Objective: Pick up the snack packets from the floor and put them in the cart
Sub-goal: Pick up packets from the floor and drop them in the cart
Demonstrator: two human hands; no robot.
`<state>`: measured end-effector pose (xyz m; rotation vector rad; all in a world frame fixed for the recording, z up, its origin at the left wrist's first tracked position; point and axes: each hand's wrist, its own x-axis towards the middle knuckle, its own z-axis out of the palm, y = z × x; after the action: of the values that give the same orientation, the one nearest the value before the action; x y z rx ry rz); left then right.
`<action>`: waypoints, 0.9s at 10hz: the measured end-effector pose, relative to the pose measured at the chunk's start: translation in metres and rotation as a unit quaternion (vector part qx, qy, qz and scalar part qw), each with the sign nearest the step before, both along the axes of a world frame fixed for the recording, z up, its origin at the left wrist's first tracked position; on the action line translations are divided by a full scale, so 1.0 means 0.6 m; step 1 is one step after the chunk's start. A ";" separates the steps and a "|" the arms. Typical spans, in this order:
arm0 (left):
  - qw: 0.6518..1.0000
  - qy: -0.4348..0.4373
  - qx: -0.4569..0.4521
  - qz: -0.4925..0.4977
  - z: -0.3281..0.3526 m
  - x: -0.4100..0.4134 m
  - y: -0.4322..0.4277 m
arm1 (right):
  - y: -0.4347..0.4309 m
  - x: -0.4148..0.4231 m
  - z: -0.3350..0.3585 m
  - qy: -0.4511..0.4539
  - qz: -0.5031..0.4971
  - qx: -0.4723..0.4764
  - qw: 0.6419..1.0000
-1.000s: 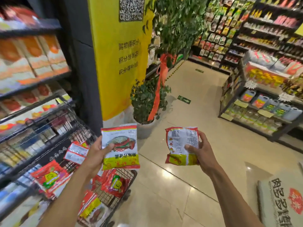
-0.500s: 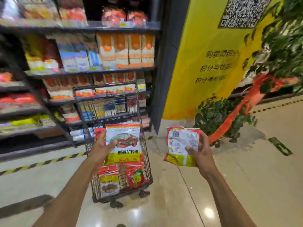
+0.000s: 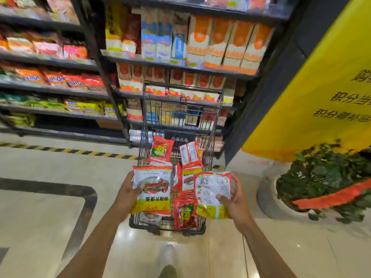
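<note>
two walls of stocked shelves (image 3: pixel 180 63) fill the view from nine o'clock round to one o'clock, rows of orange, blue and red packs blurred by motion. at two o'clock hangs a yellow banner (image 3: pixel 321 93) with dark printed characters, and under it, at three o'clock, a potted plant (image 3: pixel 325 177) with an orange ribbon (image 3: pixel 331 196) across it. the pale tiled floor (image 3: pixel 50 207) spreads over the lower half, with a black and yellow striped line at nine o'clock along the foot of the shelves.

at the centre stands a black wire cart (image 3: pixel 180 121), its near rim just ahead of the hands. inside it lie several red packets (image 3: pixel 184 213), some flat, some leaning on each other; toward twelve o'clock one stands against the far mesh.

the left hand (image 3: pixel 128 194) grips a white, red and yellow packet (image 3: pixel 153 189) by its left edge, thumb on the front, holding it face up over the cart's near left corner. the right hand (image 3: pixel 233 203) clasps a second packet (image 3: pixel 211 194) by its right edge, printed back showing, thumb pressed on it, over the cart's near right corner. the two packets sit side by side, apart, with the cart's load visible between them.

at six o'clock a shoe tip (image 3: pixel 167 254) shows on the floor.
</note>
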<state>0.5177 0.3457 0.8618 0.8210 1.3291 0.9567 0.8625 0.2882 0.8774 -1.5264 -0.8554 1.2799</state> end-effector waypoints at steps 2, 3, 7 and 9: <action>0.999 0.001 -0.043 -0.003 -0.107 -0.029 0.063 | 0.079 -0.018 -0.106 -0.006 0.008 -0.059 0.998; 0.998 0.019 -0.054 -0.020 -0.169 -0.040 0.089 | 0.110 -0.021 -0.174 0.007 0.009 -0.092 0.996; 0.942 0.310 -0.126 -0.025 -0.441 0.018 0.145 | 0.167 -0.100 -0.494 -0.097 0.082 -0.117 0.985; 0.897 0.399 -0.148 -0.115 -0.566 0.054 0.143 | 0.166 -0.138 -0.608 -0.227 0.080 -0.215 0.946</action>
<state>0.5499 0.4312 0.5221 1.1550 1.9583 0.1864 0.7799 0.3875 0.5127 -2.1952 -1.0517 1.3077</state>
